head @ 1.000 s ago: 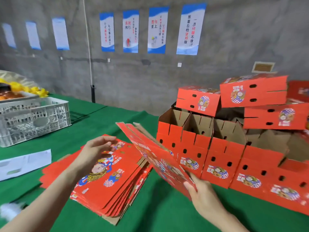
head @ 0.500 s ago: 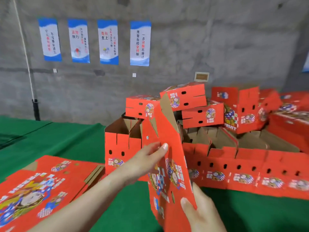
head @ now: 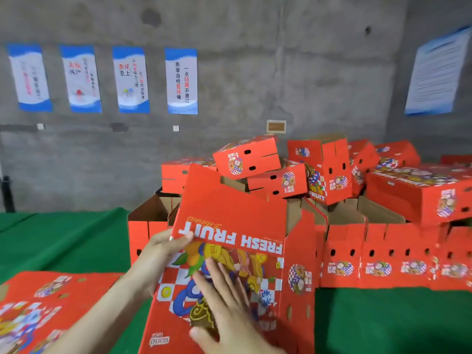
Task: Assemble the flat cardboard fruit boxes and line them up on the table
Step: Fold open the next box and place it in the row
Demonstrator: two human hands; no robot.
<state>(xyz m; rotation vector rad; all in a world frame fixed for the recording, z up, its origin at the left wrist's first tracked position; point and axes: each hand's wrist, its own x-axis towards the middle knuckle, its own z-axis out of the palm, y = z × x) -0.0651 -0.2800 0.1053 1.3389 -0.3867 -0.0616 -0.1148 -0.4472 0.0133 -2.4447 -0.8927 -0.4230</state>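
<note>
One box (head: 231,208) under right hand (head: 228,315)

Back wall (head: 255,60): bare grey concrete, blotchy, with faint horizontal pour lines and a few dark pits. Four blue-and-white posters (head: 131,79) hang in a row at left, with vertical Chinese characters in black and red; the leftmost two are blurred. Two small white squares (head: 175,128) are fixed on the wall below them. A small tan plaque (head: 276,127) is mounted lower, right of the posters. The wall turns a corner at right; a larger blue-edged notice (head: 436,72) hangs there, its text unreadable. Dark upright post (head: 6,192) at far left edge. Bench (head: 63,238) covered in green cloth. Light even and flat.
</note>
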